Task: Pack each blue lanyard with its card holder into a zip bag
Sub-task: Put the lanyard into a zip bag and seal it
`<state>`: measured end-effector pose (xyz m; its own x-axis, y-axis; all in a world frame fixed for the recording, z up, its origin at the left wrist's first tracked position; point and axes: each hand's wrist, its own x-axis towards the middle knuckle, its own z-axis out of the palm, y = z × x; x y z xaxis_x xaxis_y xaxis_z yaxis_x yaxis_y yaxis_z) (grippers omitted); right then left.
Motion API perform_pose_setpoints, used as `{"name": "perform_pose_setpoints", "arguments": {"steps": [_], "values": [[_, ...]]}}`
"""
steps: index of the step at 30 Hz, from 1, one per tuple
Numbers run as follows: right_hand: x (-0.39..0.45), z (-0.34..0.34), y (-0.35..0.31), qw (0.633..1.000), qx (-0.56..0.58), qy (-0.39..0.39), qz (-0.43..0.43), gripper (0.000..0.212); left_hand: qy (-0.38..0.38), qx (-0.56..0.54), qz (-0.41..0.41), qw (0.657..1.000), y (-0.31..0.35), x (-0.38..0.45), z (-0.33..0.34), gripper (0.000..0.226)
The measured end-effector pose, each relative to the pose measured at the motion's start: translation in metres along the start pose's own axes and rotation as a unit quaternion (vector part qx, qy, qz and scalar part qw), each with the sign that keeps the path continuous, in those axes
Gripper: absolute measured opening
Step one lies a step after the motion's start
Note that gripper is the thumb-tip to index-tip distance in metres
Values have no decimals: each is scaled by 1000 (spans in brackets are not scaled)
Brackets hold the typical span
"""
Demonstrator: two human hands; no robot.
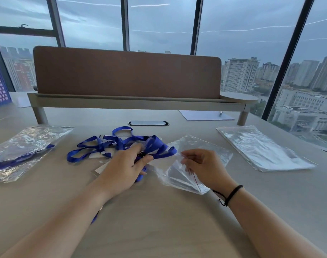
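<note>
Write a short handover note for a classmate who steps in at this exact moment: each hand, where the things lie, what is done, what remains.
Left hand: grip closed on a bunched blue lanyard with its black clip, at the mouth of the open zip bag.
Right hand: pinching that bag's edge, holding it open.
Done: packed bags on the far left hold blue lanyards.
Left: push this lanyard in and seal it; then the loose lanyards and card holders at centre. Stack of empty bags lies on the right.
</note>
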<state>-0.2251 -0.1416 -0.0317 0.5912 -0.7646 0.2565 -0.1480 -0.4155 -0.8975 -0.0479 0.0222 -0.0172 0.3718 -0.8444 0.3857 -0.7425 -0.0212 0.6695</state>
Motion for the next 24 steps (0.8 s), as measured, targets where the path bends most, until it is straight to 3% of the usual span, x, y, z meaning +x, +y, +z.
{"name": "perform_pose_setpoints", "arguments": {"steps": [1, 3, 10, 14, 18, 24], "values": [[0, -1, 0, 1000, 5, 1, 2, 23, -5, 29, 39, 999, 0, -1, -3, 2], [1, -2, 1, 1000, 15, 6, 8, 21, -13, 66, 100, 993, 3, -3, -6, 17], [1, -6, -2, 998, 50, 35, 8, 23, 4, 183, 171, 968, -3, -2, -14, 36], [-4, -5, -7, 999, 9, 24, -21, 21, -12, 239, 164, 957, -3, -3, -4, 36], [-9, 2, -11, 998, -48, 14, -40, 24, -6, 357, 195, 914, 5, -2, 15, 33], [-15, 9, -20, 992, -93, 14, -87, 22, -58, 452, 200, 867, 22, -6, 41, 17]]}}
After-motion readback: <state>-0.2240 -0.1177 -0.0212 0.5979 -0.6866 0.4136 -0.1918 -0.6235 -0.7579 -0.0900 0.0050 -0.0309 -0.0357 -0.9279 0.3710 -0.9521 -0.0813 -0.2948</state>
